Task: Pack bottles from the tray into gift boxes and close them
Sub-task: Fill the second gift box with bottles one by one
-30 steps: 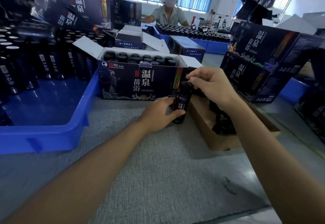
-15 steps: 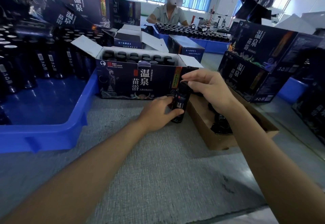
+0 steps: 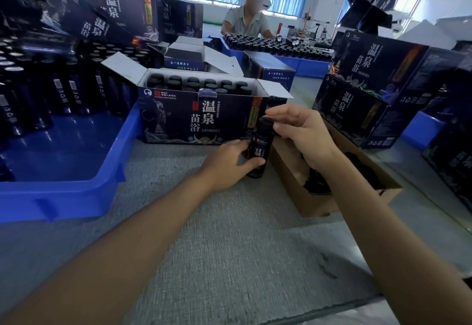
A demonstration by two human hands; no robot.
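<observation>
One bottle (image 3: 259, 147); left hand (image 3: 227, 164), right hand (image 3: 301, 133) holding

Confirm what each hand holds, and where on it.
Left hand grips the dark bottle around its lower body; right hand appears to pinch its cap.

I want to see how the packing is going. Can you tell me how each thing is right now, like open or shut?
gift box: open, flaps up, packed bottles upright inside.
bottle: upright on the table, cap on.
left hand: grips the bottle's lower part.
right hand: pinches the bottle's cap.
blue tray: tray bottles standing at its far end.
cardboard box: open on top, dark things inside.
stacked boxes: closed.
</observation>
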